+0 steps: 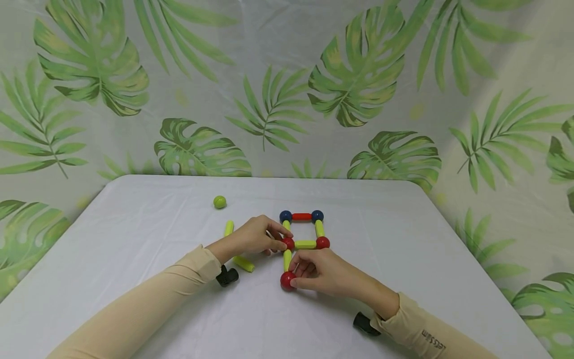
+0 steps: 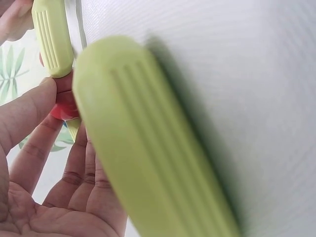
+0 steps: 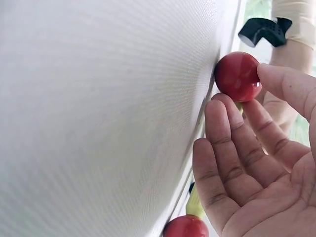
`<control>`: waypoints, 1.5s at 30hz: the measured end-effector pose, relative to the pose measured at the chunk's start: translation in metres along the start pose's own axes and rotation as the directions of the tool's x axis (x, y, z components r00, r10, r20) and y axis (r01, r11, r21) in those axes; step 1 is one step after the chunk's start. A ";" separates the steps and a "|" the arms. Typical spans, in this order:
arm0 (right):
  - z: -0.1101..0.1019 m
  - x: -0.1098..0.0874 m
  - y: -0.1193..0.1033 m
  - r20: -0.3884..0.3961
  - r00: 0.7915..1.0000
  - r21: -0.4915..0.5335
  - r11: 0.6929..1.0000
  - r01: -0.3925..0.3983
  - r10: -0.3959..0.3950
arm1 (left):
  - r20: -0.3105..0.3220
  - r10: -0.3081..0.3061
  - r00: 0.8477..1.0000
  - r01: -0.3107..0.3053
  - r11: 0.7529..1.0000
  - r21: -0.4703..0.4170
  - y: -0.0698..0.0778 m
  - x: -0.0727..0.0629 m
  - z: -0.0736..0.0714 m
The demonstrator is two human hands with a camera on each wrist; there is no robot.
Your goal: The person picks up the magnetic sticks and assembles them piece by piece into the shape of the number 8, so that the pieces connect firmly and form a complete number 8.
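A flat frame of balls and rods lies on the white table, with two blue balls (image 1: pixel 317 216) joined by a red rod (image 1: pixel 302 217) along its far side. Yellow-green rods (image 1: pixel 305 245) and red balls (image 1: pixel 323 243) make up the rest of the square. My left hand (image 1: pixel 255 235) pinches the near-left corner ball (image 2: pixel 65 109) between thumb and fingers. From that ball another yellow-green rod (image 1: pixel 287 260) runs toward me to an end red ball (image 1: pixel 288 281). Thumb and fingertips of my right hand (image 1: pixel 329 273) hold this end ball, also large in the right wrist view.
Left of the frame lie loose yellow-green rods (image 1: pixel 244 264), one partly behind the left forearm. Farther back sits a green ball (image 1: pixel 219 202). Black wrist-camera pieces (image 1: pixel 227 276) jut out beside both wrists. A leaf-patterned cloth (image 1: pixel 278 104) hangs behind the table.
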State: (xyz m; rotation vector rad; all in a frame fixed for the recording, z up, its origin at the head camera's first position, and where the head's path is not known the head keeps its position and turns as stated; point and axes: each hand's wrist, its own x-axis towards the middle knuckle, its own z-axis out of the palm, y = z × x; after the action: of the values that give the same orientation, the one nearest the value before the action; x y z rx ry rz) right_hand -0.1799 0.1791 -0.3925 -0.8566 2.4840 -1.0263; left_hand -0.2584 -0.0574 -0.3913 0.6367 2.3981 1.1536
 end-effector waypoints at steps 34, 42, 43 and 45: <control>-0.002 0.001 0.000 0.016 1.000 0.015 1.000 0.010 -0.010 | -0.042 0.045 0.998 -0.045 0.999 0.007 0.000 -0.018 -0.001; -0.002 0.001 0.001 0.013 1.000 0.015 1.000 0.019 -0.019 | -0.016 0.067 0.998 -0.067 0.998 0.013 0.002 -0.026 -0.001; -0.002 0.001 0.001 0.014 1.000 0.016 1.000 0.022 -0.022 | -0.012 0.072 0.997 -0.072 0.997 0.013 0.002 -0.026 -0.001; -0.002 0.001 0.001 0.014 1.000 0.018 0.999 0.026 -0.026 | -0.005 0.084 0.996 -0.083 0.996 0.017 0.002 -0.028 0.000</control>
State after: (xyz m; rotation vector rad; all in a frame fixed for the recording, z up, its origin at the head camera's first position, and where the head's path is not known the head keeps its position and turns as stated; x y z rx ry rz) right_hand -0.1819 0.1804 -0.3922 -0.8902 2.4546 -1.0461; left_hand -0.2355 -0.0717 -0.3857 0.7463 2.4093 1.1715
